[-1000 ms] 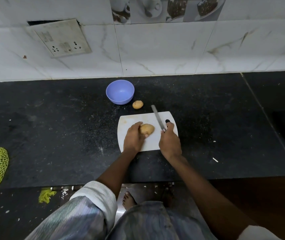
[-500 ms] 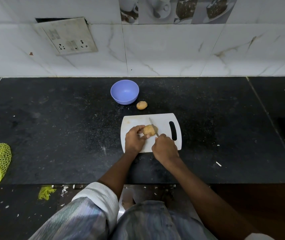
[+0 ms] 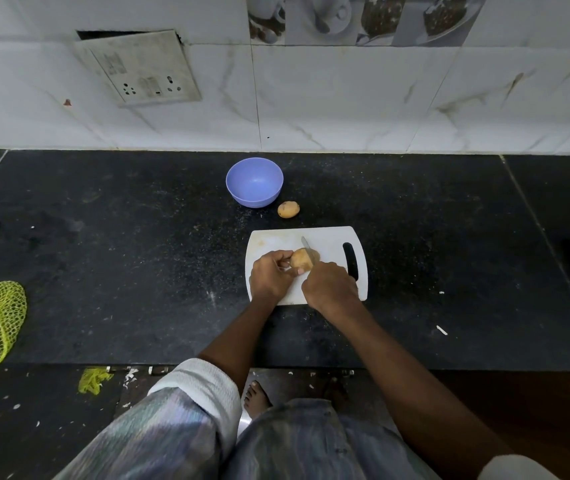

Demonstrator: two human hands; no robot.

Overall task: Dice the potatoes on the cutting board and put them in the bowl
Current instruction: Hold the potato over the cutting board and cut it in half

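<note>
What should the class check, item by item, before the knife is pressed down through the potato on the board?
1. Potato lies on the cutting board: ok.
2. Left hand steadies the potato: ok.
3. Left fingers stay away from the blade: cannot tell, they sit close beside it.
4. Right hand grips the knife, blade across the potato: ok.
5. Bowl stands ready behind the board, with nothing in it: ok.
6. Second potato rests on the counter, off the board: ok.

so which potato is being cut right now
The potato on the cutting board, held by the left hand under the knife; the other potato lies untouched beside the bowl.
</note>
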